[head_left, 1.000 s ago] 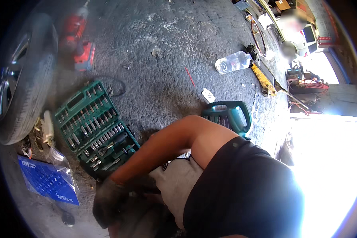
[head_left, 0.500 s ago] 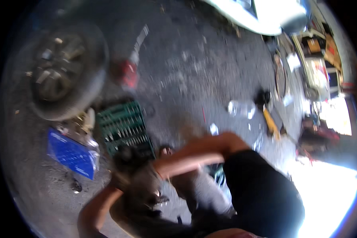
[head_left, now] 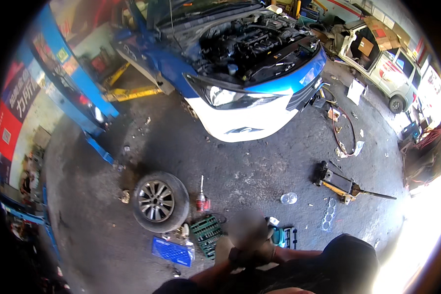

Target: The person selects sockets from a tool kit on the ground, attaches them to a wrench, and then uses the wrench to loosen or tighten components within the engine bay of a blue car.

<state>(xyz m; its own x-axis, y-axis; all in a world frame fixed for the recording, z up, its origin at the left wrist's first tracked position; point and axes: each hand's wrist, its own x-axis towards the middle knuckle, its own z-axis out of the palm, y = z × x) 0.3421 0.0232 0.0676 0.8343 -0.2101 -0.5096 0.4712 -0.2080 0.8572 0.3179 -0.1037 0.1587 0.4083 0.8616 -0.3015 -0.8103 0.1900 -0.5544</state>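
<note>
My left hand and my right hand are close together in front of my body, near the lower edge. A smeared, round, grey-brown shape lies just above them; what it is, and whether they hold it, I cannot make out. The fingers of both hands are blurred or hidden. Left of the hands lies an open green socket set case with rows of metal sockets. To their right is a teal and black case, partly covered by my arm.
A wheel, a red impact wrench and a blue packet lie left. A clear bottle, a gasket and a yellow-black floor jack lie right. Ahead stands a blue-white car, hood up, beside a blue lift post.
The view has swung up from the floor, bringing the car and lift post into sight. My hands were apart, low by the socket set case; now they are together to its right.
</note>
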